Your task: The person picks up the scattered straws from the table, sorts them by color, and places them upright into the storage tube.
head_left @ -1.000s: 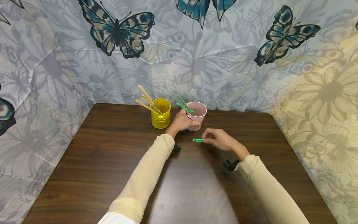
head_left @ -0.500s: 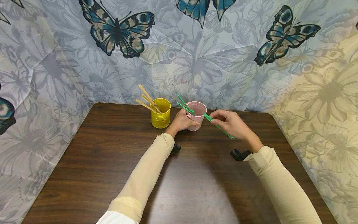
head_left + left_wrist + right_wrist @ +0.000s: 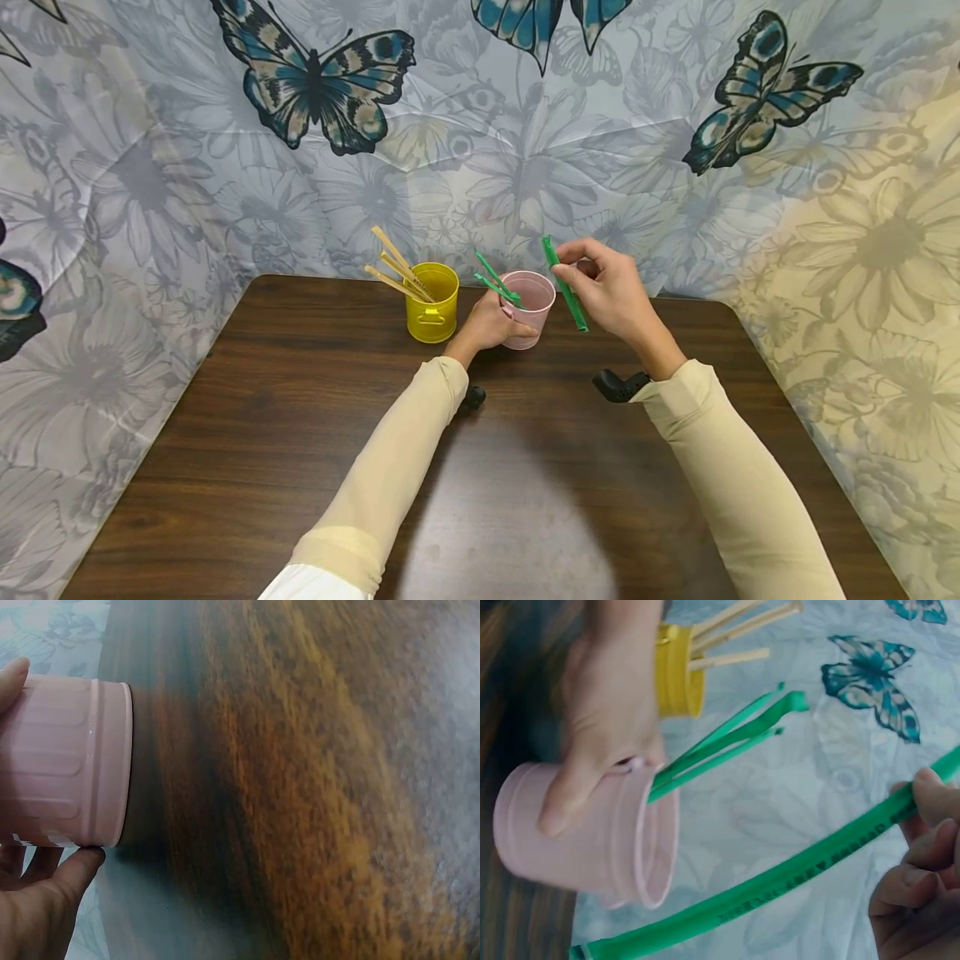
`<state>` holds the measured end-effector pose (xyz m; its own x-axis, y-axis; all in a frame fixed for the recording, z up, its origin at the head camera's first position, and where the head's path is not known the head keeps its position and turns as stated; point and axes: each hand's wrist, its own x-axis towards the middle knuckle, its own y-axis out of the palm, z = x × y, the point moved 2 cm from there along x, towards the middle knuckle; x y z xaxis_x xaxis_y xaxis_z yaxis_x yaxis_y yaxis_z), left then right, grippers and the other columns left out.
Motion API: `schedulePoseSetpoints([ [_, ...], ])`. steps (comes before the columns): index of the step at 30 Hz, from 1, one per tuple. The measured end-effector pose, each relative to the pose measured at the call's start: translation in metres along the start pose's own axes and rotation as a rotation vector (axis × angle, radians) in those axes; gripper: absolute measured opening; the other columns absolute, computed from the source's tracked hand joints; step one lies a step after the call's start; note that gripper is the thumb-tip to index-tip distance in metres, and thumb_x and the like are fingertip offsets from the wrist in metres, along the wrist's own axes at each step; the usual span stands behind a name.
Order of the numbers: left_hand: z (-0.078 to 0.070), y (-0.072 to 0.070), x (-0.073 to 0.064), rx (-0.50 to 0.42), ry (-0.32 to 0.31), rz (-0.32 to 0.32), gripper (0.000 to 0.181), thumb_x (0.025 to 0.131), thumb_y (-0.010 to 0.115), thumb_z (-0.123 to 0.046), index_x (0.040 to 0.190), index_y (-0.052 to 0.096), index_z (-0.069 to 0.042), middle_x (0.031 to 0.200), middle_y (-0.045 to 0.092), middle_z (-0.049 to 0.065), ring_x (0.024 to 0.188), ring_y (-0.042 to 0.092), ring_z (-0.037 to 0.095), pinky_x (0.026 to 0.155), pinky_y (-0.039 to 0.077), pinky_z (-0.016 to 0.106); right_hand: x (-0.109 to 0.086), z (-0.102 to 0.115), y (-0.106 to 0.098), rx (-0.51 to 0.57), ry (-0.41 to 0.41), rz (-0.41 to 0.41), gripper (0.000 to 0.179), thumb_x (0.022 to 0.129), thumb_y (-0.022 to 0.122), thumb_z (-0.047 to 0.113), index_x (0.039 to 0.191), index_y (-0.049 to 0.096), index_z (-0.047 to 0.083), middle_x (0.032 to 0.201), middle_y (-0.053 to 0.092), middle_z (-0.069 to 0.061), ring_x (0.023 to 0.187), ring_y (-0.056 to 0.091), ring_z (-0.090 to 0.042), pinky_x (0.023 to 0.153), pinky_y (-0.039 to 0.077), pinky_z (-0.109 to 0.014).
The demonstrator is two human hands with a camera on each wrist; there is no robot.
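My left hand (image 3: 483, 325) grips a small pink bucket (image 3: 534, 323) from its left side, with the thumb along the front. Several slim green sticks (image 3: 491, 282) lean out of the bucket's left rim. In my right hand (image 3: 617, 292), thumb and fingers pinch a long green stick-shaped packet (image 3: 573, 307) above and right of the bucket. The right wrist view shows dark lettering along this packet (image 3: 802, 871), its lower end close to the rim of the pink bucket (image 3: 592, 859). In the left wrist view, fingers curl around the bucket (image 3: 56, 765) near its base.
Just left of the pink bucket stands a yellow bucket (image 3: 431, 323) holding several light wooden sticks (image 3: 388, 287). Both buckets are at the back of a dark wooden table (image 3: 262, 400). A butterfly-print cloth (image 3: 480, 150) hangs right behind it.
My right hand has lifted the green packet from near the tabletop up beside the bucket's rim and turned it from level to steeply tilted. The left hand stays on the bucket.
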<state>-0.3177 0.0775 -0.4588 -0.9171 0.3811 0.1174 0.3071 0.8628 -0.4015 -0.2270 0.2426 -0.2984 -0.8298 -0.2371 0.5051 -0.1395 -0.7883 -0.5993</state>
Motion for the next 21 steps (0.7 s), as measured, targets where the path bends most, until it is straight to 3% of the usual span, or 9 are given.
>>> schedulePoseSetpoints([
  [5, 0.002, 0.0, 0.001, -0.021, -0.003, 0.011, 0.098, 0.068, 0.097, -0.026, 0.149, 0.042, -0.023, 0.134, 0.063, 0.001, 0.123, 0.061, 0.017, 0.108, 0.05, 0.038, 0.014, 0.009, 0.005, 0.09, -0.001, -0.111, 0.017, 0.097, 0.07, 0.01, 0.112, 0.07, 0.003, 0.101, 0.069, 0.0, 0.065, 0.063, 0.001, 0.051, 0.039, -0.018],
  [10, 0.001, -0.002, -0.001, -0.037, -0.015, 0.015, 0.098, 0.069, 0.097, -0.025, 0.15, 0.042, -0.025, 0.136, 0.062, 0.001, 0.125, 0.06, 0.018, 0.109, 0.049, 0.039, 0.025, 0.008, 0.011, 0.194, 0.054, -0.14, 0.018, 0.097, 0.071, 0.014, 0.113, 0.07, 0.005, 0.103, 0.067, 0.01, 0.081, 0.071, -0.002, 0.055, 0.042, -0.017],
  [15, 0.001, -0.002, -0.002, -0.042, -0.038, 0.019, 0.095, 0.069, 0.096, -0.026, 0.148, 0.042, -0.026, 0.136, 0.061, 0.0, 0.125, 0.06, 0.02, 0.109, 0.049, 0.041, 0.03, -0.007, 0.023, 0.226, 0.125, -0.116, 0.021, 0.097, 0.071, 0.017, 0.115, 0.069, 0.007, 0.104, 0.066, 0.009, 0.091, 0.074, -0.007, 0.071, 0.052, -0.016],
  [19, 0.002, -0.002, -0.001, -0.035, -0.059, 0.024, 0.094, 0.07, 0.096, -0.027, 0.146, 0.042, -0.026, 0.135, 0.062, 0.0, 0.124, 0.06, 0.019, 0.108, 0.05, 0.041, 0.03, -0.021, 0.035, 0.196, 0.187, -0.11, 0.024, 0.097, 0.071, 0.022, 0.117, 0.069, 0.009, 0.106, 0.069, 0.001, 0.094, 0.074, -0.02, 0.082, 0.055, -0.018],
  [21, 0.002, -0.002, -0.001, -0.033, -0.068, 0.025, 0.095, 0.07, 0.096, -0.027, 0.147, 0.041, -0.027, 0.135, 0.062, 0.0, 0.124, 0.06, 0.02, 0.108, 0.05, 0.041, 0.029, -0.028, 0.041, 0.179, 0.211, -0.101, 0.024, 0.097, 0.071, 0.023, 0.117, 0.069, 0.01, 0.109, 0.07, -0.004, 0.095, 0.073, -0.03, 0.081, 0.054, -0.019],
])
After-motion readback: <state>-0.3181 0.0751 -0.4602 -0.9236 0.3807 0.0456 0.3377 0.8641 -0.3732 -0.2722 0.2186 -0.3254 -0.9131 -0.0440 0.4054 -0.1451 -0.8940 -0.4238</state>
